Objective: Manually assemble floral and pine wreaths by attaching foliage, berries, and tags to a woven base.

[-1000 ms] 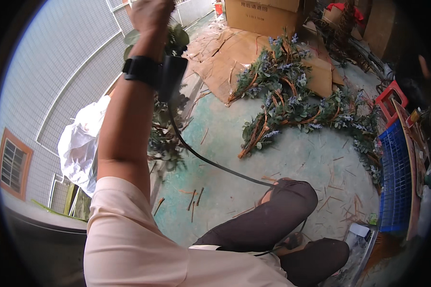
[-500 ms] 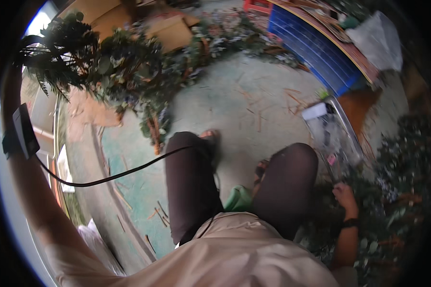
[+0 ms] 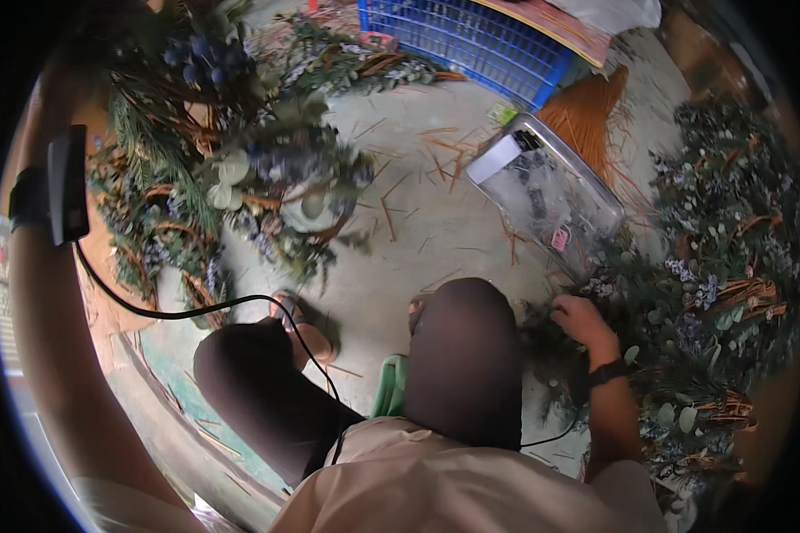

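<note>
Nearest, at upper left, a leafy bunch [image 3: 164,115] bears round, dull dark-blue berries [image 3: 209,64], feathery green needles [image 3: 164,160] and flat pale leaves [image 3: 231,169]; the left hand [image 3: 58,102] beside it is a dim shape, its grip indeterminable. The right hand [image 3: 582,322], half curled, is at a garland heap [image 3: 702,240] (woody brown stems [image 3: 742,302], lilac flowers [image 3: 707,293]); any hold is unclear. Beyond: clear crinkled plastic [image 3: 542,200] in a glossy tray [image 3: 571,151], then a slatted blue crate [image 3: 471,44].

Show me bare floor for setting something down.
Best patch: the floor between the blue crate, shiny tray, right knee and, leftward, blue-berried foliage, though loose brown sticks litter it. The right side is crowded: leafy garlands spread beside the right hand.
</note>
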Tool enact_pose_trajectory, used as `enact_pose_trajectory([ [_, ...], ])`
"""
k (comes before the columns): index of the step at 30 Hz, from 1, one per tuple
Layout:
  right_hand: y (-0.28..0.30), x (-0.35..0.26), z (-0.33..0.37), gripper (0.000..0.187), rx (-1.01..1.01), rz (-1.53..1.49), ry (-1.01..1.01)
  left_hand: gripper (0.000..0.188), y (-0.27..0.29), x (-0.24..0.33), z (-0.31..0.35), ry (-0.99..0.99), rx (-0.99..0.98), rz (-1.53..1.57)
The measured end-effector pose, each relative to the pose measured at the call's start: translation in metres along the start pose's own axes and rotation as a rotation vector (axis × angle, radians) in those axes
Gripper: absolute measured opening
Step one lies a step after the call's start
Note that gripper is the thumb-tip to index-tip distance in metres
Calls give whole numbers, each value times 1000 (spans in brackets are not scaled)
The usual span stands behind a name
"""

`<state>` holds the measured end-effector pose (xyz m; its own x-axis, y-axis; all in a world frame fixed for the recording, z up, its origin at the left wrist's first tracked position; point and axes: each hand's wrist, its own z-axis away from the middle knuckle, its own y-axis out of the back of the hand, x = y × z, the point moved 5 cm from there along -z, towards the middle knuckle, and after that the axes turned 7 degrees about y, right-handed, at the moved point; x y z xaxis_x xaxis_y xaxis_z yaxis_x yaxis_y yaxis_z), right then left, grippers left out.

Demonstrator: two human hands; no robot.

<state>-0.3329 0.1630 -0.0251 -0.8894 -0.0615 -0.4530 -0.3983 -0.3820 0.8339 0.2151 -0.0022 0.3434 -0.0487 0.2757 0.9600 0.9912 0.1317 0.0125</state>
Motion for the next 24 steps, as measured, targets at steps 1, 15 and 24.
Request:
enact_pose_trajectory([
  [1,-8,-5,-10,20,1,-12,10,36,11,-8,-18,38,-49,-49],
  [15,-104,-19,-99,18,-208,-100,170,31,-78,-156,-39,296,-281,-107],
  [24,-105,-20,-152,14,-137,-167,169,22,-72,-187,-23,160,-2,-208],
])
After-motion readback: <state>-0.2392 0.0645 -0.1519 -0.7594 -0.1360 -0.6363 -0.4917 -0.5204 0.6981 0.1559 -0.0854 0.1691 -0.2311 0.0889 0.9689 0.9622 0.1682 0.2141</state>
